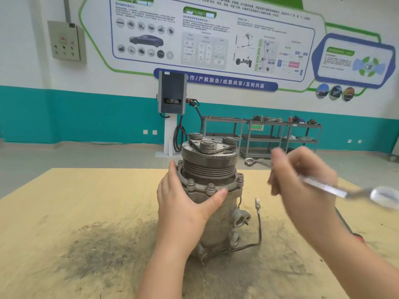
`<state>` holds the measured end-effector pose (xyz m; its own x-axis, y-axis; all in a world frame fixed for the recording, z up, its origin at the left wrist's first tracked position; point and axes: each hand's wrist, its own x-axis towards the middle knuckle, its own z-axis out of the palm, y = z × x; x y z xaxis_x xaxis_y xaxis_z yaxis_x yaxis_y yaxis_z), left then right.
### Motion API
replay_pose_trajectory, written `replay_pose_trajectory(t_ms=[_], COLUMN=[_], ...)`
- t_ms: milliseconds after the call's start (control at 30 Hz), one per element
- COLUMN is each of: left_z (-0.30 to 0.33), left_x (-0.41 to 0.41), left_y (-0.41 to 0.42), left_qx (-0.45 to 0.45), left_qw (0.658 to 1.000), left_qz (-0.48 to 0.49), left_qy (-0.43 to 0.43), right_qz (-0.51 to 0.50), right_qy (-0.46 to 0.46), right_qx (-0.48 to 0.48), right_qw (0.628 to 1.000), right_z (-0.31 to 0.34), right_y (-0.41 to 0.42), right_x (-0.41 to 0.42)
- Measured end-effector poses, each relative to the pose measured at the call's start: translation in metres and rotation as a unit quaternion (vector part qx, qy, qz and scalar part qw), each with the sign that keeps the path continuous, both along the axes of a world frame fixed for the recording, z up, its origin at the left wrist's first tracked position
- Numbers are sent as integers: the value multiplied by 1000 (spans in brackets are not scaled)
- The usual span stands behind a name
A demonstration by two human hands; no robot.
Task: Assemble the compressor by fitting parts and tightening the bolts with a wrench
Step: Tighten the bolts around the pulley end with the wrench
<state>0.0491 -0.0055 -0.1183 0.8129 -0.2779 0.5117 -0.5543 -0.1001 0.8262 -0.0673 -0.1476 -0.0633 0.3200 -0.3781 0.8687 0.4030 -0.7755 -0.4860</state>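
Note:
A grey metal compressor [224,221] stands upright in the middle of the wooden table [75,201], its grooved pulley [208,162] on top. Bolts [210,187] ring the flange below the pulley. My left hand [183,203] wraps round the compressor body from the left, thumb across the front just under the flange. My right hand [302,180] is raised to the right of the compressor, blurred by motion, and grips a shiny wrench [354,192] whose head points right. A black cable with a white plug [257,205] leaves the base.
A dark greasy stain [97,249] covers the table at front left. Something red [358,237] lies by the table's right edge, partly behind my right arm. Behind the table stand a charging post [171,100] and metal shelving carts [261,134].

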Motion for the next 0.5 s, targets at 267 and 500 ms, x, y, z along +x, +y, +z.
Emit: replay_pose_trajectory(t_ms=[267,500], left_z=[0,1], left_x=[3,2], left_y=[0,0], left_qx=[4,1], left_qw=[1000,1000], left_qz=[-2,-5], left_qy=[-1,0], right_qz=[276,386], right_qy=[139,245], right_qx=[374,423], right_qw=[875,782], right_z=[13,18], right_y=[-44,-67], right_x=[12,30])
